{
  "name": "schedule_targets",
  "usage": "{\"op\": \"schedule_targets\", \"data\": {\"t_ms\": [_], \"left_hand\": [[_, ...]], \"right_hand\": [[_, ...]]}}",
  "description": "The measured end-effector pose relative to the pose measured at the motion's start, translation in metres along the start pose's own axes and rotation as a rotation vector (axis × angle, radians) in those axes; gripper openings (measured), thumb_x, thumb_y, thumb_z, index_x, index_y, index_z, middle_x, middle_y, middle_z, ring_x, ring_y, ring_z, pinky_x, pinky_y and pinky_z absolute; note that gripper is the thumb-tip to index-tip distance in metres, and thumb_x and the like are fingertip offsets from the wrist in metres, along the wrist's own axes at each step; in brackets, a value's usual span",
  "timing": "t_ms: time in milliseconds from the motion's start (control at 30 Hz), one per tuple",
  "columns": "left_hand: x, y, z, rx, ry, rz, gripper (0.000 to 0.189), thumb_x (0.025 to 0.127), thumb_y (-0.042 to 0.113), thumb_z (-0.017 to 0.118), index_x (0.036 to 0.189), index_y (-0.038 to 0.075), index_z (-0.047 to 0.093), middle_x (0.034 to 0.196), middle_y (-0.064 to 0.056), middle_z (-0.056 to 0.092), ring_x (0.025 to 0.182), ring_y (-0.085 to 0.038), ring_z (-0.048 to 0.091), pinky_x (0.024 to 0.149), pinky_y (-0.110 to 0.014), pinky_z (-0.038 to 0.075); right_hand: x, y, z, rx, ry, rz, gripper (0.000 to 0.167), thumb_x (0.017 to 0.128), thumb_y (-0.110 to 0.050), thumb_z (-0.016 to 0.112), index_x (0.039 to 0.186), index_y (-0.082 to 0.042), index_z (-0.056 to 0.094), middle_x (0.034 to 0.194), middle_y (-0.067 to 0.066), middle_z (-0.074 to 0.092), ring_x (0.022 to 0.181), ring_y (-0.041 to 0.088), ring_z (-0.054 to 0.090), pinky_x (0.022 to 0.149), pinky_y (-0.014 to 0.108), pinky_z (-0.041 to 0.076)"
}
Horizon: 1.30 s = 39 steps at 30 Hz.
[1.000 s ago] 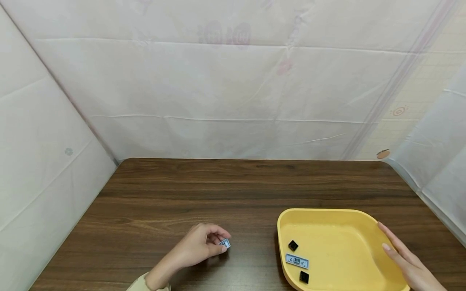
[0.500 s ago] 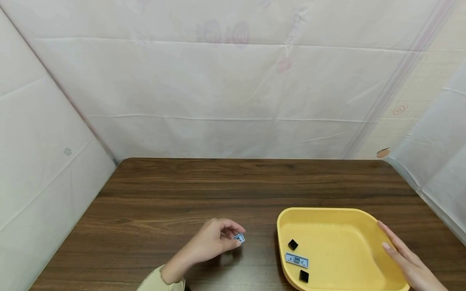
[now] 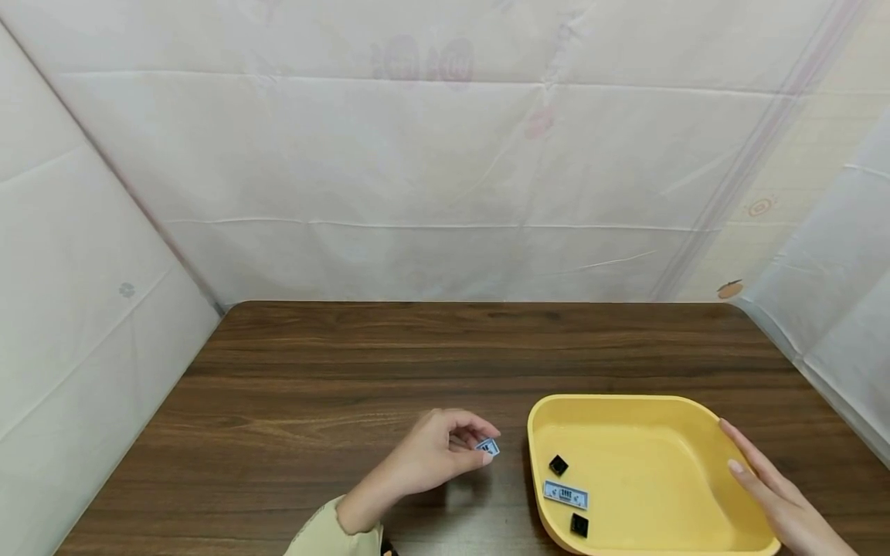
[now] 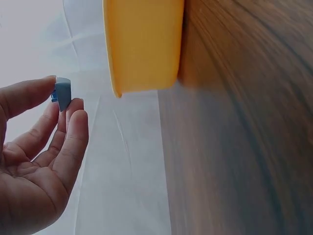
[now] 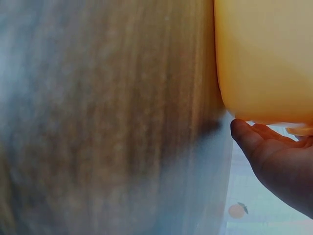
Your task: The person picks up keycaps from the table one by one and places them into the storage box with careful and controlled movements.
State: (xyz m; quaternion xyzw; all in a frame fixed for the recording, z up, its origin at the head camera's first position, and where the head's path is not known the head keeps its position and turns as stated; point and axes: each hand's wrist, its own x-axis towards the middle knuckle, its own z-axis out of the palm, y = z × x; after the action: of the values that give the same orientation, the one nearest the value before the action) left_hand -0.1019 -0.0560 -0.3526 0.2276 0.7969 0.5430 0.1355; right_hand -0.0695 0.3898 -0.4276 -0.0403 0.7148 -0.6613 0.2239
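Note:
Between thumb and fingers my left hand (image 3: pixel 439 455) pinches a small light-blue toy brick piece (image 3: pixel 490 446) with a dark print. It is held up left of a yellow tray (image 3: pixel 626 401). In the left wrist view, the blue piece (image 4: pixel 63 93) shows its smooth side at the fingertips. My right hand (image 3: pixel 782 502) grips the tray's right wall, thumb over the rim and fingers along the outside. Inside the tray, near its left wall, lie a long light-blue printed piece (image 3: pixel 565 495) and two small black pieces, one behind (image 3: pixel 558 465) and one in front (image 3: pixel 579 526).
The brown wood-grain table (image 3: pixel 313 363) spreads under both hands. White printed sheeting (image 3: pixel 417 177) hangs behind it and at both sides. A pale yellow sleeve (image 3: pixel 337 533) covers the left forearm.
My left hand has moved right and slightly away across the table, carrying the small light-blue brick piece toward the tray. The right hand, the tray and its pieces stay in place.

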Motion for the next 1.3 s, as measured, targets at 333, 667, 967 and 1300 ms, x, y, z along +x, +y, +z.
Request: {"op": "schedule_targets", "data": {"t_ms": [333, 667, 967, 1300], "left_hand": [[0.008, 0.013, 0.014, -0.022, -0.018, 0.021, 0.020, 0.078, 0.007, 0.071, 0.098, 0.004, 0.067, 0.086, -0.001, 0.063, 0.078, -0.005, 0.056, 0.070, -0.018, 0.049], [0.016, 0.024, 0.027, -0.109, -0.052, 0.047, 0.019, 0.078, 0.003, 0.070, 0.097, 0.004, 0.067, 0.089, -0.003, 0.064, 0.077, -0.003, 0.055, 0.069, -0.016, 0.049], [0.023, 0.032, 0.038, -0.152, -0.103, 0.077, 0.019, 0.078, 0.001, 0.069, 0.097, 0.002, 0.068, 0.086, -0.003, 0.064, 0.073, 0.001, 0.053, 0.067, -0.016, 0.050], [0.029, 0.037, 0.052, -0.125, -0.137, 0.121, 0.019, 0.077, 0.002, 0.070, 0.096, 0.002, 0.068, 0.079, 0.003, 0.062, 0.073, 0.005, 0.053, 0.068, -0.014, 0.049]], "right_hand": [[-0.001, 0.000, 0.002, -0.097, 0.024, -0.037, 0.054, 0.102, -0.019, 0.015, 0.142, -0.031, -0.018, 0.141, -0.015, -0.022, 0.101, -0.017, 0.039, 0.075, 0.037, 0.052], [0.001, 0.000, 0.005, -0.117, 0.054, -0.023, 0.054, 0.102, -0.019, 0.016, 0.142, -0.028, -0.019, 0.142, -0.006, -0.029, 0.105, -0.010, 0.042, 0.074, 0.043, 0.052], [0.003, 0.000, 0.007, -0.114, 0.037, -0.049, 0.054, 0.102, -0.018, 0.015, 0.142, -0.027, -0.019, 0.142, -0.009, -0.023, 0.109, -0.006, 0.043, 0.074, 0.039, 0.052], [0.005, -0.001, 0.011, -0.121, 0.034, -0.075, 0.054, 0.102, -0.016, 0.016, 0.143, -0.025, -0.018, 0.140, -0.016, -0.016, 0.101, -0.017, 0.040, 0.074, 0.039, 0.052]]}}
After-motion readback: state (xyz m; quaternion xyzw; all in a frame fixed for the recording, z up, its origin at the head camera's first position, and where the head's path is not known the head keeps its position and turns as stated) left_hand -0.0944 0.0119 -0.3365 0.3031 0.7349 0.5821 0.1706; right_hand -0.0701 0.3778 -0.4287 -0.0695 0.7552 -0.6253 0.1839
